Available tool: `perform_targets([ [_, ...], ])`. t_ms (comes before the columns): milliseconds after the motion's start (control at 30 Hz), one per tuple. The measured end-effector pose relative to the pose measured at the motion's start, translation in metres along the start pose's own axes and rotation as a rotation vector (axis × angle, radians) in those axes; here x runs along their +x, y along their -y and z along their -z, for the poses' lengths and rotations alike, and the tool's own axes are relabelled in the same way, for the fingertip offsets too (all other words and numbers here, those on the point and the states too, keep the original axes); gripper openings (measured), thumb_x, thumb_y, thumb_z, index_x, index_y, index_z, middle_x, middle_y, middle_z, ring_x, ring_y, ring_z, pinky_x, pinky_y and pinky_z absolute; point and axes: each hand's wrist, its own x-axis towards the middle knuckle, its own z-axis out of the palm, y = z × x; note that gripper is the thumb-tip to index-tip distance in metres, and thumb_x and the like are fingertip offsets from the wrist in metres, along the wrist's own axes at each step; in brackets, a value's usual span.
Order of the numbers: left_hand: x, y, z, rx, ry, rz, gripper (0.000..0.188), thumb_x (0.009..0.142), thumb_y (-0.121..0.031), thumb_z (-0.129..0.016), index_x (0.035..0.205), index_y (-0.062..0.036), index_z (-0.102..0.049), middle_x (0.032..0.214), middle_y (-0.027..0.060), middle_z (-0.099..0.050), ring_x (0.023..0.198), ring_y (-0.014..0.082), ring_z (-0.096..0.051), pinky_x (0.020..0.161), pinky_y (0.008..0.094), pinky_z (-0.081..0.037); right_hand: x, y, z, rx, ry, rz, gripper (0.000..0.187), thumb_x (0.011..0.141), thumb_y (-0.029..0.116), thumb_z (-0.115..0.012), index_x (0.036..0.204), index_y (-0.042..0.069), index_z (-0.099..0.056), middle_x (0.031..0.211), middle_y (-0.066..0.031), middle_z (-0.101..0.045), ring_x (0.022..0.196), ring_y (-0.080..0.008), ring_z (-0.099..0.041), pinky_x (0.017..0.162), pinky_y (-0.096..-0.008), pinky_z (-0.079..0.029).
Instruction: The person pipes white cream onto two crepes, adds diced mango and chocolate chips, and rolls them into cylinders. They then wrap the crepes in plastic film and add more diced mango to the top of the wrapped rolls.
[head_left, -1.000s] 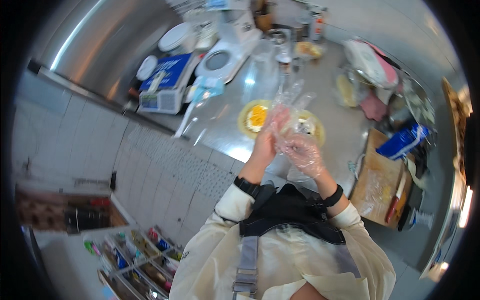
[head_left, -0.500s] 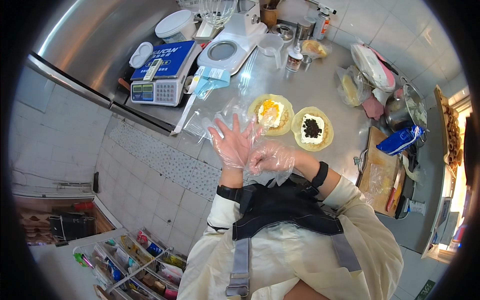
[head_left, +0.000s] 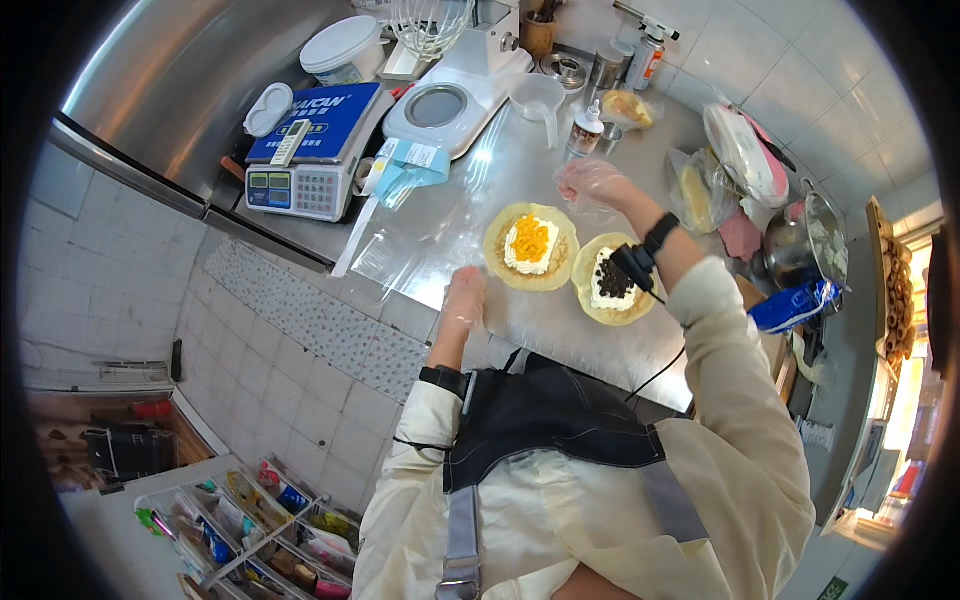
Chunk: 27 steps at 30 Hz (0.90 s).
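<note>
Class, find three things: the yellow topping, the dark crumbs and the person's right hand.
Yellow topping (head_left: pixel 532 240), head view: middle of the pile.
Dark crumbs (head_left: pixel 608 278), head view: middle of the visible patch.
Right hand (head_left: pixel 592 184), head view: middle of the gloved hand.

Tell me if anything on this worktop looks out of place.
A white remote control lies on the blue-topped scale, at the left of the worktop; a weighing surface seems an odd spot for it.

Kitchen, pro/bakery type: steel worktop (head_left: pixel 545 325) nr both hands, L hand (head_left: pixel 463 297) & R hand (head_left: pixel 595 187) in clear plastic gloves. Digi scale (head_left: pixel 325 145) up-left of L hand, stand mixer (head_left: pixel 478 70) beyond it; topped pancakes (head_left: pixel 497 245) btwn hands; metal bowl (head_left: pixel 795 245) right of R hand, tiled wall (head_left: pixel 735 40) beyond.
</note>
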Motion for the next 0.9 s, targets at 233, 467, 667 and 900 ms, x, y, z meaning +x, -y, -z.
perform_targets([
  [233,-0.006,0.002,-0.045,0.351,-0.145,-0.067,0.039,0.086,-0.024,-0.056,0.110,0.0058,-0.054,0.077,0.0100,-0.067,0.065,0.0152,-0.063,0.062,0.0292,-0.052,0.085,-0.053,-0.027,-1.007,0.380,0.376,0.027,0.081,0.025,-0.055,0.092,0.004,-0.067,0.090,-0.0163,-0.066,0.086,-0.0328,-0.063,0.076,-0.0390,-0.049],
  [467,-0.025,0.010,-0.040,-0.487,-0.225,0.234,0.027,0.089,-0.008,-0.055,0.114,0.0022,-0.053,0.086,0.0090,-0.063,0.072,0.0146,-0.061,0.065,0.0248,-0.053,0.077,-0.047,-0.042,-0.985,0.487,0.117,0.030,0.081,0.032,-0.058,0.096,0.007,-0.065,0.088,-0.0156,-0.066,0.084,-0.0337,-0.063,0.073,-0.0418,-0.050],
  [667,-0.029,-0.002,-0.036,-0.585,-0.193,0.294,0.024,0.093,-0.009,-0.052,0.115,-0.0001,-0.052,0.093,0.0096,-0.062,0.080,0.0165,-0.063,0.073,0.0262,-0.053,0.080,-0.076,-0.040,-1.000,0.423,0.235,0.026,0.081,0.028,-0.057,0.092,0.006,-0.064,0.082,-0.0148,-0.065,0.077,-0.0318,-0.062,0.068,-0.0405,-0.048],
  [900,-0.030,-0.001,-0.033,-0.596,-0.139,0.272,0.024,0.094,-0.011,-0.050,0.116,-0.0016,-0.052,0.094,0.0093,-0.062,0.080,0.0175,-0.063,0.075,0.0274,-0.053,0.032,-0.039,-0.038,-0.496,0.458,0.095,0.031,0.093,0.026,-0.043,0.089,0.004,-0.064,0.090,-0.0178,-0.063,0.087,-0.0324,-0.060,0.076,-0.0389,-0.047],
])
